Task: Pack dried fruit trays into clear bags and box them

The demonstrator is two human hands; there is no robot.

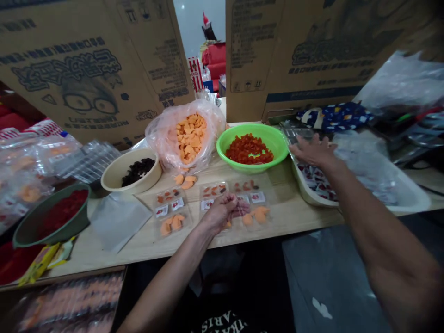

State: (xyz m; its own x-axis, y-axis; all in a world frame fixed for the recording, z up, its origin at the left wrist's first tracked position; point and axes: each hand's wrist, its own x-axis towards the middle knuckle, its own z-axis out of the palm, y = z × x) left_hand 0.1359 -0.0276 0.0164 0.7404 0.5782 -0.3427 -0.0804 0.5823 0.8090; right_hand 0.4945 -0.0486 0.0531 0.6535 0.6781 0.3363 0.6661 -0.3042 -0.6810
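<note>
My left hand (pixel 219 213) rests with curled fingers on clear plastic trays (pixel 212 196) holding orange dried fruit pieces and small white sachets. Whether those fingers hold anything is hidden. My right hand (pixel 312 151) is spread open, palm down, above a white tray (pixel 310 194) of packets, touching nothing I can make out. Between the hands and the far edge stand a green bowl (pixel 274 138) of red dried fruit and a clear bag (pixel 163 138) of orange pieces. A beige bowl (pixel 120 178) holds dark dried fruit.
The light wooden table (pixel 294 212) ends in a front edge close to my body. A dark green bowl (pixel 52 233) of red pieces and stacked plastic packs sit at the left. Upright cardboard panels rise behind the table. Plastic bags and a patterned blue cloth lie at the right.
</note>
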